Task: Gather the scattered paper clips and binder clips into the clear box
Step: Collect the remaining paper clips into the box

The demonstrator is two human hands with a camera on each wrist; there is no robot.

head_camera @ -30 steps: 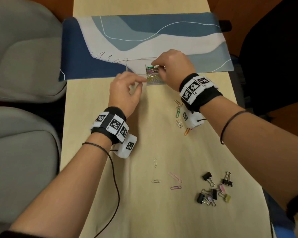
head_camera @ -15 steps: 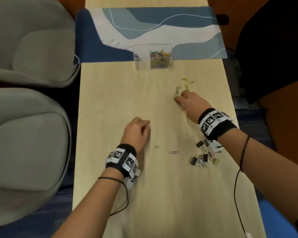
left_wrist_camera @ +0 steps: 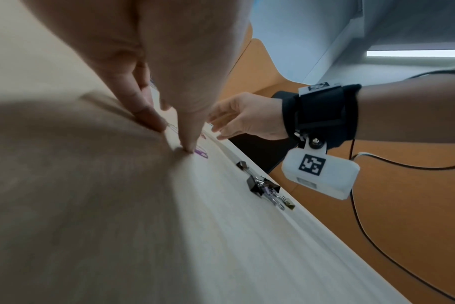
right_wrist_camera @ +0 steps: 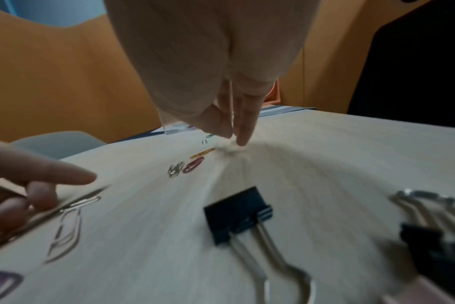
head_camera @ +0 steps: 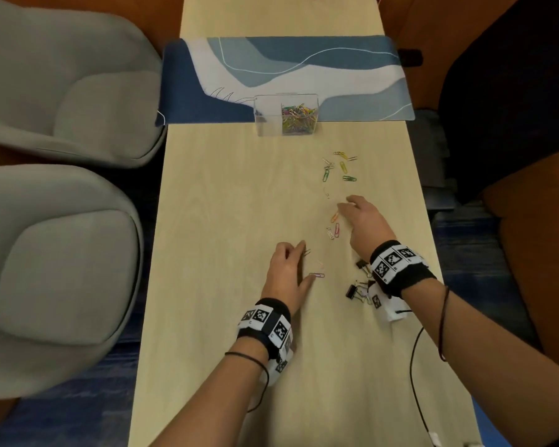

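Note:
The clear box [head_camera: 262,114] stands at the mat's near edge, its right half full of coloured paper clips. Loose paper clips [head_camera: 339,166] lie between it and my right hand [head_camera: 346,203], whose straight fingertips touch the table beside an orange clip [head_camera: 334,217] [right_wrist_camera: 203,153]. My left hand [head_camera: 304,262] lies spread on the table, fingers [right_wrist_camera: 39,185] pressing a silver clip [right_wrist_camera: 83,202], thumb tip against a purple clip [head_camera: 317,275] [left_wrist_camera: 201,153]. Binder clips [head_camera: 357,290] [left_wrist_camera: 262,185] sit partly hidden under my right wrist.
A blue and white desk mat [head_camera: 304,69] covers the far end of the narrow wooden table [head_camera: 223,204]. Two grey chairs [head_camera: 62,253] stand along the left edge, and a dark chair [head_camera: 513,108] is at the right. A cable [head_camera: 415,382] trails from my right wrist.
Both hands have left the box and come back toward me. The right hand slid from the green clip to the orange one. The left hand has spread out over the near clips.

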